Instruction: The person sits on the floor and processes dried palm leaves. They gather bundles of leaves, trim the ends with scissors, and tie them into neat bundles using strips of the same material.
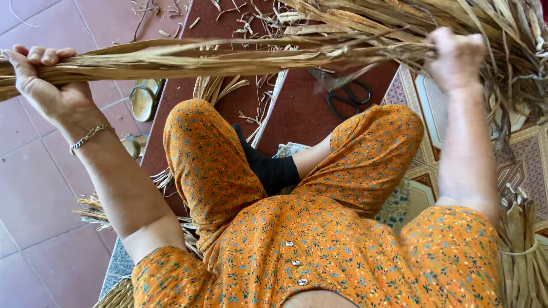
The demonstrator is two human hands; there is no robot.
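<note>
**Taut bundle of dry leaves: where the hold could fail**

The left hand [48,80] is closed around one end of a long bundle [228,57] of dry, straw-coloured leaf strips, fingers curled over the top. The right hand [454,60] is clenched on the same bundle well away along its length, just where the strips fan out into a loose, tangled heap [502,40]. Between the two grips the bundle runs nearly level and looks stretched, hanging above the person's orange-clad knees.

Likely trouble, judging from this: the strips are brittle and frayed, so a hard pull could snap single strands or draw them out of the bundle, leaving it ragged. Past the right grip the loose ends are knotted into the heap, and tugging could drag the whole heap along or tighten the tangle. Dry leaf edges sliding through a closed palm could also cut or chafe it. Below the right grip, black scissors [348,97] lie on the floor among scraps; a dropped bundle would bury them.
</note>
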